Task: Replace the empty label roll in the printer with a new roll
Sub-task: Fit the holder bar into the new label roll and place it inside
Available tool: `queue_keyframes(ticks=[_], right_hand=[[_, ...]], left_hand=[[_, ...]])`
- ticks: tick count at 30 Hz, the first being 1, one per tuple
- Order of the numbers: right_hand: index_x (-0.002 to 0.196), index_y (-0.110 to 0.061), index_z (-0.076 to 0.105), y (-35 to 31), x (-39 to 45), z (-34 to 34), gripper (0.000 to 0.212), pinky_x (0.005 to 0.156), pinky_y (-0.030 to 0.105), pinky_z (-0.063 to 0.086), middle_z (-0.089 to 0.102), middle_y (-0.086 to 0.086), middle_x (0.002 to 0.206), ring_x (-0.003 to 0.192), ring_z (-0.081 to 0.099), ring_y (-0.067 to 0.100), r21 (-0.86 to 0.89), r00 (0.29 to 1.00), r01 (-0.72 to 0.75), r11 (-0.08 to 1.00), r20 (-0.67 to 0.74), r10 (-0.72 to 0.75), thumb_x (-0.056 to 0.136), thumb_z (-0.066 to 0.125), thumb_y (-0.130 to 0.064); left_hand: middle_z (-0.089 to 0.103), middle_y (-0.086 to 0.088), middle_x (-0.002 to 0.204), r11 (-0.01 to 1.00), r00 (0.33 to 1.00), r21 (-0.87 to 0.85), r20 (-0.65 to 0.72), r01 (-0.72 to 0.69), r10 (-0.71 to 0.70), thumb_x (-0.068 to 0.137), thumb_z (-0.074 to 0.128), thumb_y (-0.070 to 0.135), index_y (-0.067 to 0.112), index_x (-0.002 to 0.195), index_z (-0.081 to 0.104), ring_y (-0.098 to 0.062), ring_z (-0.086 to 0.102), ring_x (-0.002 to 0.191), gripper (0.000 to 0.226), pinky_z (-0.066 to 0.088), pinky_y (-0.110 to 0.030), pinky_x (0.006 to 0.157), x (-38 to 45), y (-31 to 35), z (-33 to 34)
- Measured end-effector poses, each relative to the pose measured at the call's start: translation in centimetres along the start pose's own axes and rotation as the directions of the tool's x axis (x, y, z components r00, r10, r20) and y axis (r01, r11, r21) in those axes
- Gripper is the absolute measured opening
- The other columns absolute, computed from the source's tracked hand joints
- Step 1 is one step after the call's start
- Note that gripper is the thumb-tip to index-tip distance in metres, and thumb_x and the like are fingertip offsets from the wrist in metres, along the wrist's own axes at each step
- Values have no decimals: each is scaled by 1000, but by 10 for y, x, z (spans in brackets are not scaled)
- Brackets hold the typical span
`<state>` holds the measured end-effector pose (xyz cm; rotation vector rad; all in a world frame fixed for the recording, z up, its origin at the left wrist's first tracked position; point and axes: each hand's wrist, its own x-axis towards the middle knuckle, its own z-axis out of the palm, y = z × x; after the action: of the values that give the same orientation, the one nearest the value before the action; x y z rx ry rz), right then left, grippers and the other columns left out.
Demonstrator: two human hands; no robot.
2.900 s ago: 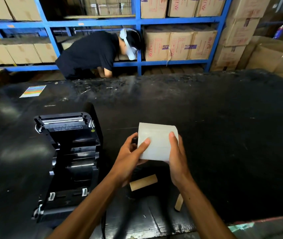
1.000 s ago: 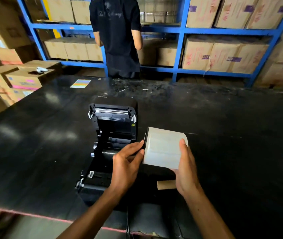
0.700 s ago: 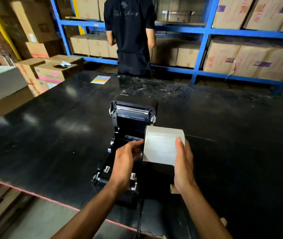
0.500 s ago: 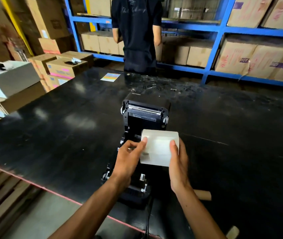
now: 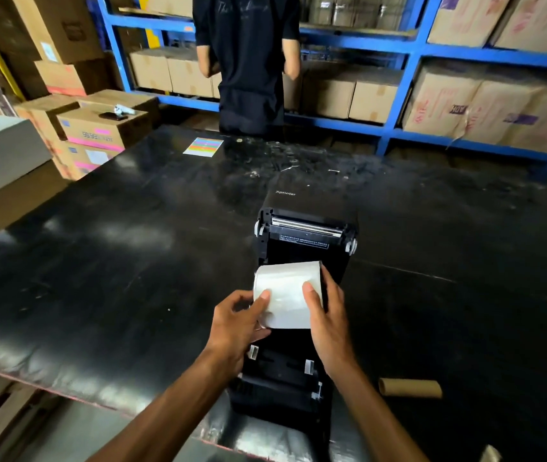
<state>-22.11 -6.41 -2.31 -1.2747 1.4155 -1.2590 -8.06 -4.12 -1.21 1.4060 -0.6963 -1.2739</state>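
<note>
Head camera: on a black worktop, an open printer waits as both hands hold a new white label roll over its bay. Light but apt to unwind, it looks best gripped at both ends. Left hand and right hand clasp it, fingers curled round, wrists angled inward. An empty cardboard core lies nearby.

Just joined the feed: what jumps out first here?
Both hands, left hand and right hand, hold a white label roll over the open black printer mid-table. An empty cardboard tube lies on the table right of it.
</note>
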Motion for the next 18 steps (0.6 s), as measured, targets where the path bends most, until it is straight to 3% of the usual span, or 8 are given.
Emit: queue_keyframes(ticks=[2, 5, 8, 10, 14, 16, 18], right_hand=[[140, -37, 36, 3, 0, 3, 51, 110, 32, 34, 26, -2, 154, 135, 36, 13, -38, 999, -35, 999, 13, 36, 92, 52, -37], [140, -44, 32, 10, -5, 2, 51, 107, 24, 25, 6, -8, 160, 139, 24, 7, -93, 994, -103, 990, 23, 106, 92, 49, -43], [138, -53, 29, 16, -8, -3, 51, 117, 41, 21, -6, -12, 160, 145, 12, 13, -159, 984, -170, 972, 29, 177, 90, 46, -52], [137, -54, 28, 19, -11, -6, 51, 119, 47, 17, -8, -13, 160, 147, 6, 16, -168, 977, -198, 966, 41, 207, 89, 46, -54], [139, -55, 26, 23, -17, -9, 55, 117, 42, 15, -9, -14, 160, 147, 4, 13, -146, 967, -233, 961, 73, 246, 88, 47, -55], [139, -54, 23, 26, -19, -10, 57, 117, 42, 14, -9, -15, 159, 147, 2, 13, -151, 960, -247, 957, 99, 263, 88, 47, -55], [140, -53, 22, 28, -19, -12, 58, 117, 43, 14, -10, -16, 159, 147, 1, 13, -162, 952, -263, 951, 118, 283, 88, 47, -56]], left_hand=[[71, -2, 72, 1000, 1000, 16, 18, -5, 4, 82, 71, 31, 6, 88, 66, -13, 69, 67, 26, 61, -31, 64, 7, -1, -4], [76, 1, 70, 998, 996, 41, 68, -55, 53, 82, 72, 26, 10, 92, 67, -14, 72, 70, 19, 59, -33, 66, 17, 1, -8], [78, -1, 76, 992, 988, 90, 127, -94, 82, 83, 71, 24, 15, 90, 67, -16, 74, 76, 12, 58, -35, 68, 23, 0, -12], [77, 0, 73, 992, 989, 100, 129, -83, 69, 84, 70, 23, 15, 86, 66, -16, 72, 73, 9, 56, -34, 65, 22, -7, -11], [77, 7, 68, 991, 993, 117, 112, -61, 48, 86, 68, 19, 17, 86, 70, -8, 70, 66, 3, 53, -21, 55, 20, -22, -9], [78, 10, 77, 988, 992, 137, 113, -71, 55, 87, 67, 17, 21, 91, 75, -3, 72, 73, 10, 53, -17, 61, 20, -26, -8], [79, 7, 86, 982, 993, 170, 106, -78, 61, 87, 67, 17, 21, 96, 75, -3, 72, 81, 13, 54, -22, 72, 20, -29, -8]])
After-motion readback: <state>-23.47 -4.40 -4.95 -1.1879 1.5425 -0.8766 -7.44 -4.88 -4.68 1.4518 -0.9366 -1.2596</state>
